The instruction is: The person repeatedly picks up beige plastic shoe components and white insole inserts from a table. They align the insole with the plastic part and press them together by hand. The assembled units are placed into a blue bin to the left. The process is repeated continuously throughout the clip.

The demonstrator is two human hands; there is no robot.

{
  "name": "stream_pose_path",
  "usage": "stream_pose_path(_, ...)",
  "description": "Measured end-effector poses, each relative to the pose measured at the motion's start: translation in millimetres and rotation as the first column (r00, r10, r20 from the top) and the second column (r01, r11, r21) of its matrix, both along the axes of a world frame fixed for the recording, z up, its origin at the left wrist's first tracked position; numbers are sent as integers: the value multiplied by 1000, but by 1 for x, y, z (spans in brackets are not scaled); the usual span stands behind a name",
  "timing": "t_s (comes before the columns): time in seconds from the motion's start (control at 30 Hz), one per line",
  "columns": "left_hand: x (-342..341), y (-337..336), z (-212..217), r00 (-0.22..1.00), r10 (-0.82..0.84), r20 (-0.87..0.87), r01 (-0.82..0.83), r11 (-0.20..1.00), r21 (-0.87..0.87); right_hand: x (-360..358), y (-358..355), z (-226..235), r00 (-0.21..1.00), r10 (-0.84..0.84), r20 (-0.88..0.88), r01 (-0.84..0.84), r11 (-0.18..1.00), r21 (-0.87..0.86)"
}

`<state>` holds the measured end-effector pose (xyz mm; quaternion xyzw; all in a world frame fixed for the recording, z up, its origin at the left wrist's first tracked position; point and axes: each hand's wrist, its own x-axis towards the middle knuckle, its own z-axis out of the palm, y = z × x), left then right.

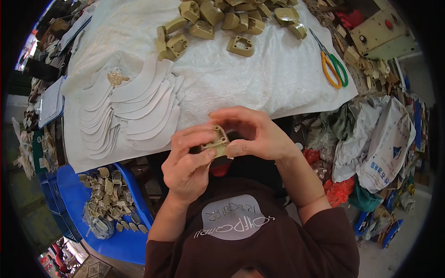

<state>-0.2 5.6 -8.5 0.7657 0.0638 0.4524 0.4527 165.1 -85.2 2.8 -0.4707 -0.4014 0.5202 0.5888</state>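
Step in hand: looks like handling or fitting work on one hollow olive-gold part point(220, 148), up between both hands, just off the near edge of the tabletop point(222, 90) with its white cover. Left hand point(186, 162): closed on the part, fingers over its far left side, thumb along the near side. Right hand point(264, 134): thumb at the part's right side, fingers curled beyond it and a bit blurred; can't tell if they press on it or only hover. Hollow side with small round holes faces partly up. Nothing else clearly seen in either grip; any small piece between the fingers would be hidden.

Next move, my judgement: calls for the left grip to hold the part steady while the right fingertips work at its rim, or for a turn between the two hands. Risk: fingers cover much of the rim, so slips or poor alignment would be hard to spot.

Around the grip: stacked white curved pieces point(146, 109) ahead and left, gold textured piece point(117, 78) on top of them. Loose matching part point(240, 47) straight ahead, pile of similar parts point(212, 14) farther beyond. Scissors point(324, 53) ahead and right, well apart. Blue plastic surface point(127, 248) low on the left, bearing small metallic pieces point(109, 187).
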Motion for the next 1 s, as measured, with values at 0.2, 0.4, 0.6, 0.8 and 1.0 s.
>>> stream_pose_path(0.2,-8,2,1,990,132,-56,-121,978,167,6,-1,4,978,-51,201,31,994,106)
stream_pose_path(0.4,-4,-5,-2,934,-356,-25,235,665,-709,3,3,-6,876,-211,434,41,928,369)
stream_pose_path(0.6,0,-12,8,937,-342,72,214,398,-892,-10,3,-16,915,-87,393,-32,958,286)
stream_pose_path(0.8,5,-21,1,972,-221,81,167,405,-899,-23,8,-8,995,-74,72,60,983,172)
stream_pose_path(1.0,4,-19,4,936,-310,165,289,413,-864,-21,10,-11,987,-17,-159,40,989,141)
